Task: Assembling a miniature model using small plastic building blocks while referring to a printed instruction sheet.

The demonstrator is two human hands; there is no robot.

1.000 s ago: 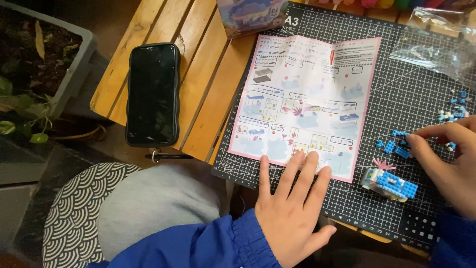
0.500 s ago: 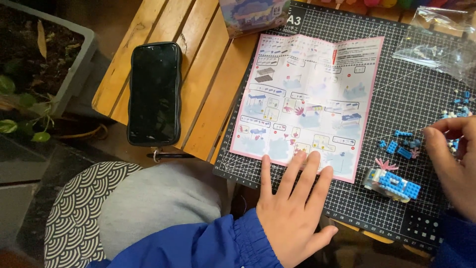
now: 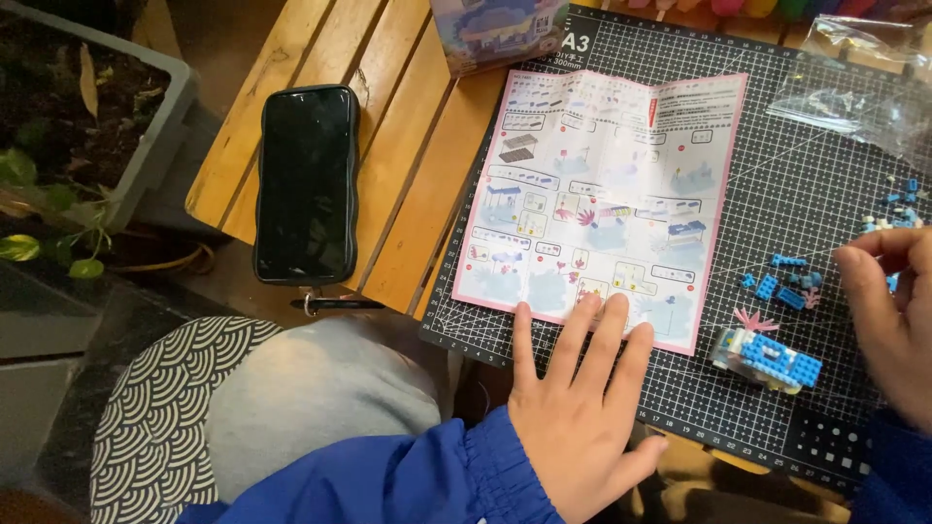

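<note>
Seen from the head camera: left hand (image 3: 581, 412) spread flat, fingers apart, pressing the near edge of a pink-bordered instruction sheet (image 3: 602, 204), probably to keep its creased folds from lifting off the black gridded cutting mat (image 3: 777, 155). Right hand (image 3: 895, 315) at the right edge, fingers curled together over a scatter of small blue bricks (image 3: 784, 286); cannot tell whether anything is pinched between them. Just near that scatter, right of the sheet's near corner, a partly built blue and white brick model (image 3: 769, 357) with a pink frond-like piece beside it. Farther right, more loose blue and white pieces, kept close for easy reach. At the far right, a clear plastic bag (image 3: 854, 92), crumpled, contents too faint to tell. At the far edge, a printed box (image 3: 500, 29), only partly in frame, contents hidden. Left of the mat, a black phone (image 3: 306, 182) lying face up on the slatted wooden surface (image 3: 408, 146). Far left, a grey planter (image 3: 146, 146) holding soil and green leaves.
</note>
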